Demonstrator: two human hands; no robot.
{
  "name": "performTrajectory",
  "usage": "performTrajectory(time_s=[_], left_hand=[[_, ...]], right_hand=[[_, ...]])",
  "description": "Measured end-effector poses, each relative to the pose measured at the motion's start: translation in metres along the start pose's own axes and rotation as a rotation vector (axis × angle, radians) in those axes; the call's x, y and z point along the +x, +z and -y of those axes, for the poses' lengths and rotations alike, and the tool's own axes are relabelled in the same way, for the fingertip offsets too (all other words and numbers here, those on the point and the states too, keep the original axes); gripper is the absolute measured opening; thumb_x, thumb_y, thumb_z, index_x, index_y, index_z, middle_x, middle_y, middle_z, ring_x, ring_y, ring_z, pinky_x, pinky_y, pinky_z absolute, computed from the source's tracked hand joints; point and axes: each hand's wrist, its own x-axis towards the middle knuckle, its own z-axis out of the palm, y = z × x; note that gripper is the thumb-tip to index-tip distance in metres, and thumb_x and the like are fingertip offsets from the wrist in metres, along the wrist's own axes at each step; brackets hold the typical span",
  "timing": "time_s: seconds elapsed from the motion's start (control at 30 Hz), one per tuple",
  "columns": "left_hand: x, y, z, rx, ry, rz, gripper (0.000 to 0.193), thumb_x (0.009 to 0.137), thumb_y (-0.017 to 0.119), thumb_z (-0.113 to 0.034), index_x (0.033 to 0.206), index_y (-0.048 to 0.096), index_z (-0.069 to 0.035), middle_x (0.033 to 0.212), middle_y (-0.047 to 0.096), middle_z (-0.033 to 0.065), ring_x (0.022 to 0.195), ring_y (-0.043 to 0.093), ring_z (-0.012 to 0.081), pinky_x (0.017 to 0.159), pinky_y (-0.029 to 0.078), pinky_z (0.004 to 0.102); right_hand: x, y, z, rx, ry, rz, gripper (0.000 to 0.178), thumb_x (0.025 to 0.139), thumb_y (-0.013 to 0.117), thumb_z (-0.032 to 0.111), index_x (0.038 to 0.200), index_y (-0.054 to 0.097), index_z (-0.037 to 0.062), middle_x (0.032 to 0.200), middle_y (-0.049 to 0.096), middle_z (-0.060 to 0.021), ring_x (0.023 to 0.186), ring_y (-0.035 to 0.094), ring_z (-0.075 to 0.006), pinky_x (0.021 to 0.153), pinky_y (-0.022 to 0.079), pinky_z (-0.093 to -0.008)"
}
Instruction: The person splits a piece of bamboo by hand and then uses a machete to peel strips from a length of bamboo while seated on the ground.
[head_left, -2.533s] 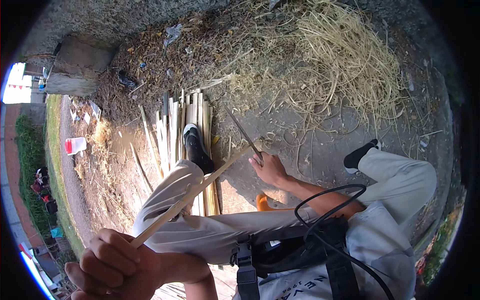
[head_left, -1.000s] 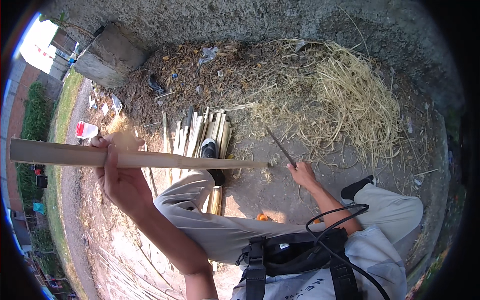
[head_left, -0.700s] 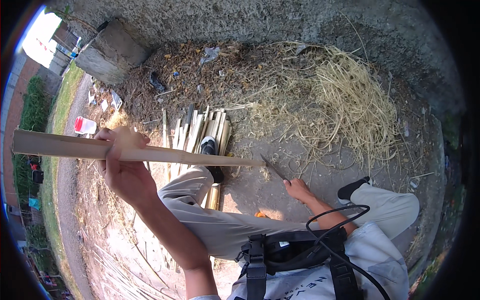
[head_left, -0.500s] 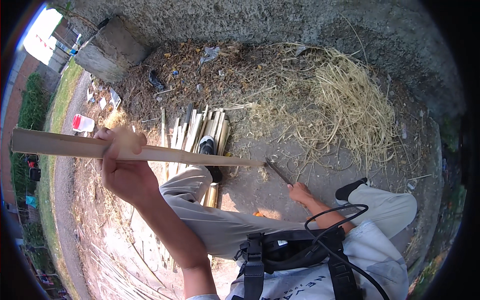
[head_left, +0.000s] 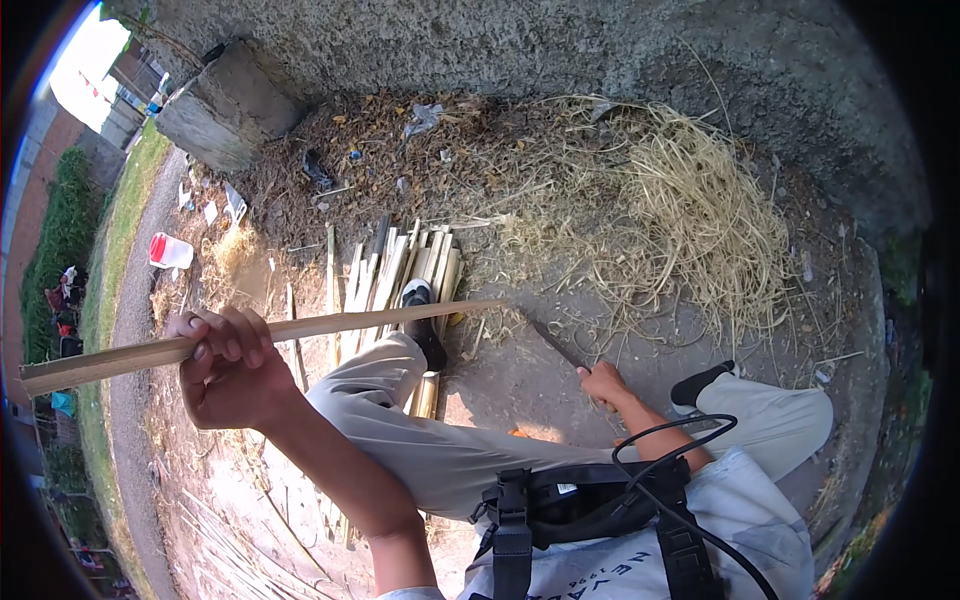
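A long split bamboo strip (head_left: 370,318) runs from the left edge toward the middle of the view, tapering to a thin end. My left hand (head_left: 232,365) is closed on it near its thick end, fingers over the top and thumb beneath. On the other side, my right hand (head_left: 604,385) grips the handle of a dark-bladed knife (head_left: 556,344). The blade slants up and left, its tip a short way from the strip's thin end; the two look apart. Most of the knife's handle is hidden in my fist.
Under my shoe (head_left: 420,310) lies a pile of split bamboo pieces (head_left: 365,285). A heap of pale shavings (head_left: 700,215) rests by the rough wall (head_left: 480,50). A red-and-white container (head_left: 171,251) stands left, near a concrete block (head_left: 230,110). A black cable (head_left: 680,430) loops over my lap.
The bamboo strip has tilted and turned in my left hand: its thick end is lower, its thin end higher and away from the knife. My right hand has barely moved.
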Motion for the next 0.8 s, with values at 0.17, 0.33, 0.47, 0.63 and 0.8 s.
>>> performTrajectory(time_s=[0.17,0.33,0.47,0.63,0.8], left_hand=[[-0.001,0.008,0.0,-0.016,0.042,-0.135,0.016,0.075,0.049,-0.008,0.089,0.053,0.001,0.059,0.045,0.0088,0.042,0.04,0.0157,0.041,0.033,0.0289],[-0.002,0.017,0.0,-0.102,0.042,-0.025,0.011,0.08,0.047,-0.011,0.084,0.051,-0.001,0.059,0.047,0.0079,0.039,0.038,0.0144,0.041,0.034,0.0284],[0.002,0.025,0.005,-0.186,-0.093,0.097,0.021,0.089,0.041,-0.02,0.081,0.05,-0.003,0.059,0.048,0.0089,0.04,0.04,0.0152,0.042,0.037,0.0291],[-0.003,0.034,0.027,0.084,-0.098,-0.001,0.026,0.089,0.036,-0.025,0.072,0.046,-0.007,0.046,0.038,0.006,0.041,0.04,0.0167,0.051,0.039,0.0316],[-0.002,0.034,0.03,0.05,-0.119,-0.013,0.022,0.083,0.039,-0.025,0.069,0.044,-0.008,0.045,0.037,0.0034,0.04,0.036,0.0136,0.046,0.035,0.0283]], right_hand=[[0.005,-0.005,0.025,0.62,-0.007,-0.182,0.041,0.095,0.05,0.035,0.082,0.062,-0.0019,0.052,0.052,-0.0056,0.04,0.052,-0.0161,0.04,0.042,-0.0339],[0.01,-0.008,0.029,0.599,-0.092,-0.271,0.035,0.094,0.05,0.032,0.086,0.057,-0.0011,0.053,0.054,-0.007,0.04,0.053,-0.0171,0.039,0.044,-0.033],[0.019,-0.001,0.019,0.64,-0.125,-0.351,0.032,0.094,0.051,0.031,0.096,0.056,-0.0001,0.058,0.058,-0.0068,0.043,0.057,-0.0154,0.041,0.047,-0.0312],[0.024,-0.003,0.011,0.672,-0.087,-0.284,0.03,0.094,0.051,0.029,0.09,0.058,-0.0002,0.06,0.06,-0.009,0.046,0.06,-0.0168,0.043,0.048,-0.0307],[0.027,0.003,0.011,0.479,-0.111,-0.272,0.032,0.093,0.053,0.028,0.08,0.06,-0.0005,0.061,0.062,-0.0113,0.047,0.061,-0.0183,0.046,0.049,-0.0343]])
